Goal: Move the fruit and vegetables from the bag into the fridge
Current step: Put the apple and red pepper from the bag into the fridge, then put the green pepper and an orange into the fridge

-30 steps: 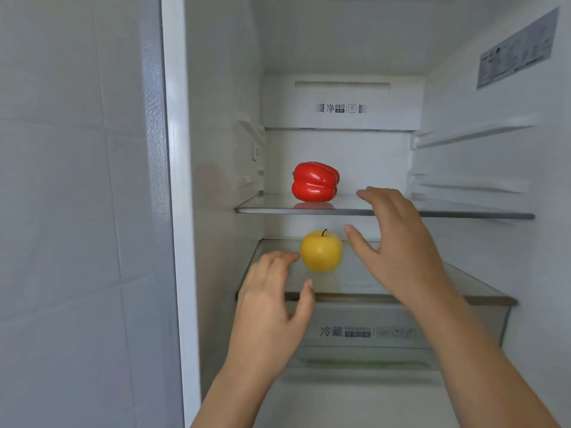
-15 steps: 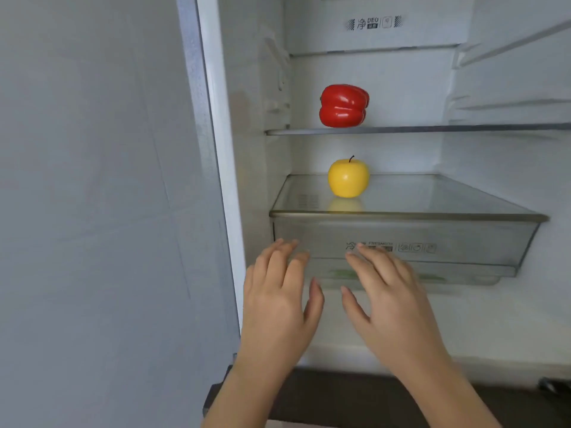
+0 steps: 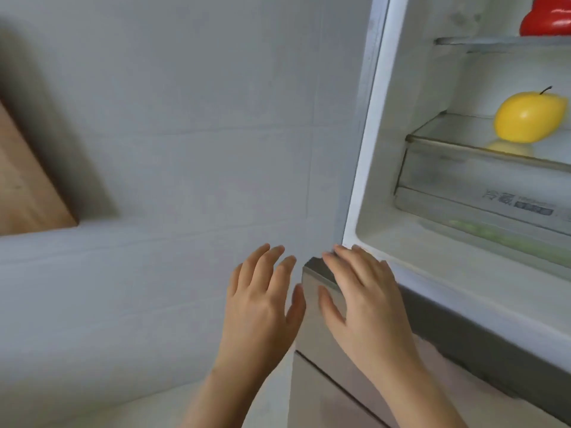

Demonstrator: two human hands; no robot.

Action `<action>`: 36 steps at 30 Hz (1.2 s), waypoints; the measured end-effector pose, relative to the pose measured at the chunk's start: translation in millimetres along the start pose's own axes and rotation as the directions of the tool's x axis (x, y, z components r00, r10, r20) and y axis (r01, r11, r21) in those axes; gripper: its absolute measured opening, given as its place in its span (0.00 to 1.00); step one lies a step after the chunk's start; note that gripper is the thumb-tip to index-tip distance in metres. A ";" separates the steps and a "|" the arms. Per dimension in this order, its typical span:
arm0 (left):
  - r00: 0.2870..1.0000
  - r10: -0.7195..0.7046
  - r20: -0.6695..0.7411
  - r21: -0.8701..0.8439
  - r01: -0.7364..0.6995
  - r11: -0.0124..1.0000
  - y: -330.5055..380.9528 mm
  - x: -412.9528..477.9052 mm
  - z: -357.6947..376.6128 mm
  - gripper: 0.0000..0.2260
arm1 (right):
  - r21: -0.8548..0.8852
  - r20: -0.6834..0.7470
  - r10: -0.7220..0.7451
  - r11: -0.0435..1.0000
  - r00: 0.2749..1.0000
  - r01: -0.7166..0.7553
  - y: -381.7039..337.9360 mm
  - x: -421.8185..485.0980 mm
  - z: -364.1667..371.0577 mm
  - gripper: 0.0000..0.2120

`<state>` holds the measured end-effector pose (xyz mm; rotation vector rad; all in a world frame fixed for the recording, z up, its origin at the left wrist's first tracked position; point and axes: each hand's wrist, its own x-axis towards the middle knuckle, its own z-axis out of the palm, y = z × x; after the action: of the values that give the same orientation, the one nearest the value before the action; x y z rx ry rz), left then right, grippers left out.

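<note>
The open fridge (image 3: 367,168) fills the right side of the head view. A red bell pepper (image 3: 547,18) sits on its upper glass shelf, cut off by the top right corner. A yellow apple (image 3: 530,117) rests on the glass shelf below. Something green (image 3: 482,233) shows blurred through the clear drawer underneath. My left hand (image 3: 262,301) is held out, fingers straight, holding nothing, in front of the wall just left of the fridge's lower corner. My right hand (image 3: 364,295) is also outstretched and empty, in front of that corner. The bag is out of view.
A grey tiled wall (image 3: 185,134) takes up the left and middle. A wooden board or cabinet edge (image 3: 27,186) shows at the far left. A lower fridge drawer front (image 3: 324,390) sits below my hands.
Both hands have drawn back out of the fridge and downward. The view has swung left and down, so the shelves now sit at the far right.
</note>
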<state>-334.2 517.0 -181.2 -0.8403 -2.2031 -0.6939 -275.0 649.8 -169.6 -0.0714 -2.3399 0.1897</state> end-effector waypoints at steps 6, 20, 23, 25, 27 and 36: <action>0.967 -0.253 -0.003 0.196 0.249 0.949 -42.2 -72.7 -66.2 0.15 | 0.211 0.035 -0.194 0.960 0.980 0.182 -73.1 -13.2 24.0 0.15; 0.777 -0.555 -0.299 0.494 0.623 0.606 -85.8 -253.9 -288.1 0.15 | 0.625 0.009 -0.607 0.624 0.795 0.469 -328.8 -88.5 3.8 0.20; 0.697 -0.573 -0.431 0.504 0.713 0.487 -87.9 -307.0 -354.6 0.15 | 0.687 -0.021 -0.670 0.530 0.742 0.497 -392.8 -120.1 -13.6 0.20; 0.635 -0.581 -0.508 0.510 0.766 0.391 -84.5 -344.3 -395.7 0.16 | 0.722 -0.043 -0.714 0.461 0.699 0.516 -435.3 -144.9 -27.1 0.20; 0.592 -0.573 -0.567 0.511 0.798 0.318 -77.6 -380.6 -431.8 0.17 | 0.761 -0.066 -0.741 0.396 0.668 0.514 -476.4 -171.3 -42.8 0.20; 0.433 -0.512 -0.742 0.489 0.872 0.028 -28.9 -535.7 -560.6 0.16 | 0.847 -0.190 -0.847 0.115 0.497 0.519 -638.1 -295.9 -118.1 0.21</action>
<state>170.5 -70.6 -227.7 1.0334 -2.0458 -0.0013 20.3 1.2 -195.6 1.7244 -2.0265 0.8812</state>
